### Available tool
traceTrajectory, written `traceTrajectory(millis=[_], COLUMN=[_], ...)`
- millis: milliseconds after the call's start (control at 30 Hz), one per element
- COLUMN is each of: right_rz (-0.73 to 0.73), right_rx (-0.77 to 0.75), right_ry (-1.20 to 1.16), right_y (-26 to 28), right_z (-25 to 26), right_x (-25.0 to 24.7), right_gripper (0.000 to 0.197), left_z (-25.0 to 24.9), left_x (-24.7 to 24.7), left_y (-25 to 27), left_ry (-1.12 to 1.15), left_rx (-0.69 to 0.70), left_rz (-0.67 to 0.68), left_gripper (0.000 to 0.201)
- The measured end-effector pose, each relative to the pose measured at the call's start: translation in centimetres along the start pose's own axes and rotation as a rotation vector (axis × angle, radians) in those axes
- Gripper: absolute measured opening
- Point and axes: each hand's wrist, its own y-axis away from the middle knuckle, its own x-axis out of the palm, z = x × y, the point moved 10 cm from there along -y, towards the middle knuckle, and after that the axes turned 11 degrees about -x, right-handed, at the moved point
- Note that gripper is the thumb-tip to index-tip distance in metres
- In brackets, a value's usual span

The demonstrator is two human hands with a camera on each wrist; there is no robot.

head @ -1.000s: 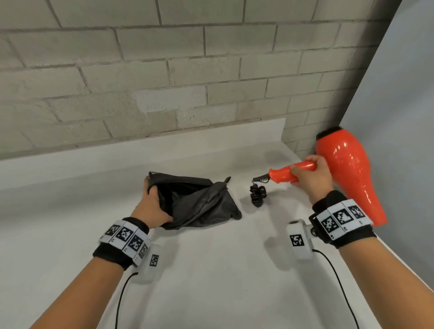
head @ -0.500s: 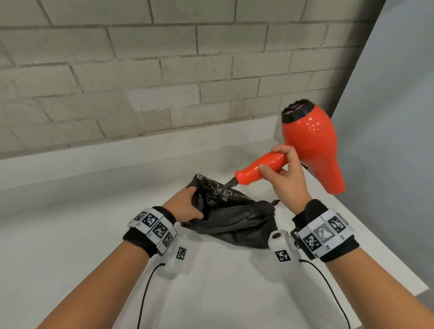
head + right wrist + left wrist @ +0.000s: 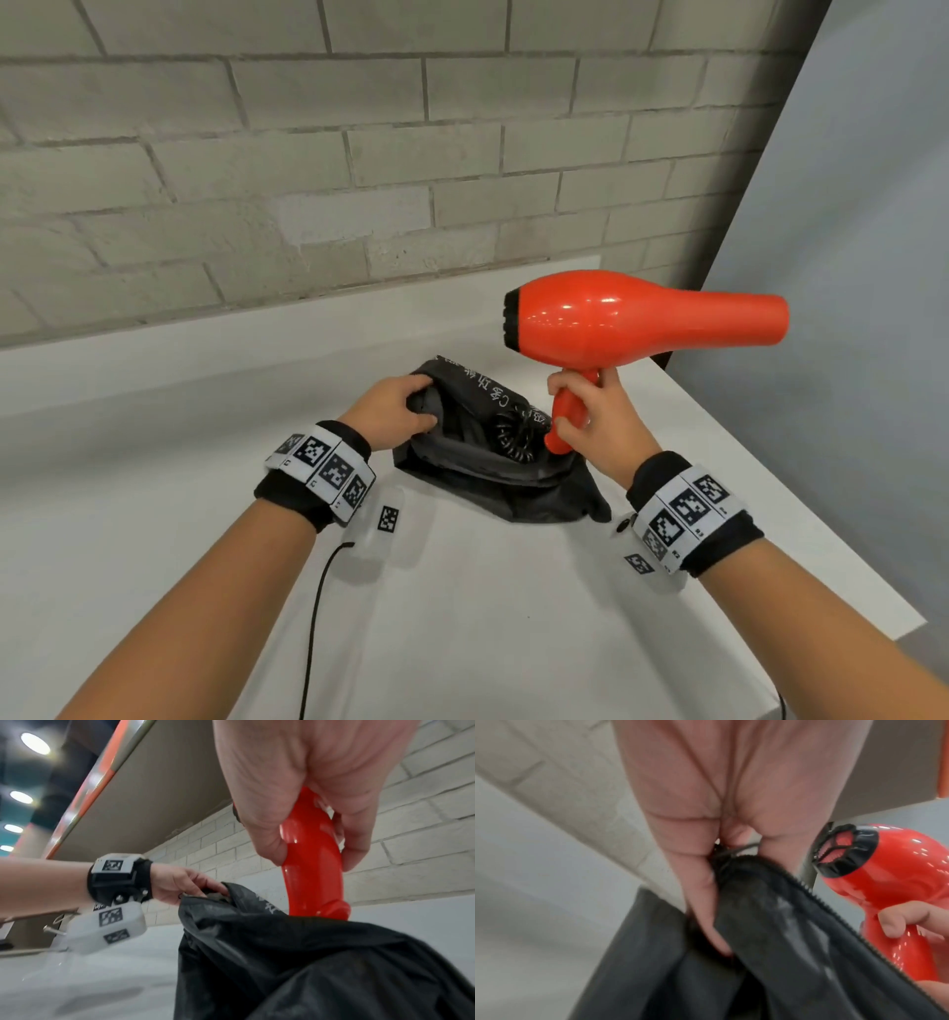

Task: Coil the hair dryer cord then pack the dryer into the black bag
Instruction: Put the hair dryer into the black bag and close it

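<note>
The orange-red hair dryer stands upright over the black bag, barrel level, handle pointing down into the bag's mouth. My right hand grips the handle. The coiled black cord lies inside the bag's opening. My left hand grips the bag's left rim and holds the zippered mouth open. In the left wrist view the dryer's black rear grille shows beside the bag. The right wrist view has the handle's tip meeting the bag.
The bag lies on a white counter against a pale brick wall. The counter's right edge runs close to my right wrist, with a grey panel beyond it. Thin black cables trail from both wrist cameras.
My right hand carried the dryer left over the bag and turned it upright, handle down. The coiled cord went from the counter into the bag. My left hand pulled the mouth wider.
</note>
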Motion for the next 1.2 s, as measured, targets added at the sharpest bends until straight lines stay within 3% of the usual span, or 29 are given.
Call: traceTrajectory(millis=[100, 233, 433, 600, 767, 900, 1000, 1100, 1200], right_rz=[0.048, 0.221, 0.362, 0.459, 0.504, 0.521, 0.514, 0.476, 0.42], right_rx=[-0.043, -0.096, -0.166, -0.141, -0.153, -0.113, -0.111, -0.143, -0.17], right_ry=[0.025, 0.071, 0.166, 0.279, 0.297, 0.351, 0.367, 0.316, 0.189], right_y=[-0.1, 0.0, 0.2, 0.8, 1.1, 1.3, 1.3, 1.5, 1.7], right_z=[0.2, 1.1, 2.7, 3.4, 4.1, 3.6, 3.5, 3.5, 3.5], right_x=[0.6, 2.0, 4.1, 5.2, 5.6, 5.5, 5.4, 5.3, 5.2], right_gripper=[0.032, 0.027, 0.027, 0.031, 0.031, 0.038, 0.041, 0.037, 0.034], left_z=[0.3, 0.6, -3.1, -5.8, -5.9, -7.8, -8.9, -8.0, -6.5], left_x=[-0.3, -1.4, -2.8, -3.1, -3.9, -3.6, -4.3, -6.4, -5.6], left_y=[-0.2, -0.5, 0.3, 1.3, 1.0, 2.4, 3.6, 3.9, 2.6], left_ry=[-0.072, 0.165, 0.186, -0.089, -0.232, -0.36, -0.278, 0.009, 0.202], left_rx=[-0.042, -0.128, 0.019, 0.166, 0.147, 0.244, 0.326, 0.26, 0.074], left_rz=[0.03, 0.05, -0.033, -0.073, -0.253, -0.365, -0.442, -0.508, -0.304], left_gripper=[0.069, 0.061, 0.05, 0.054, 0.041, 0.038, 0.036, 0.031, 0.063])
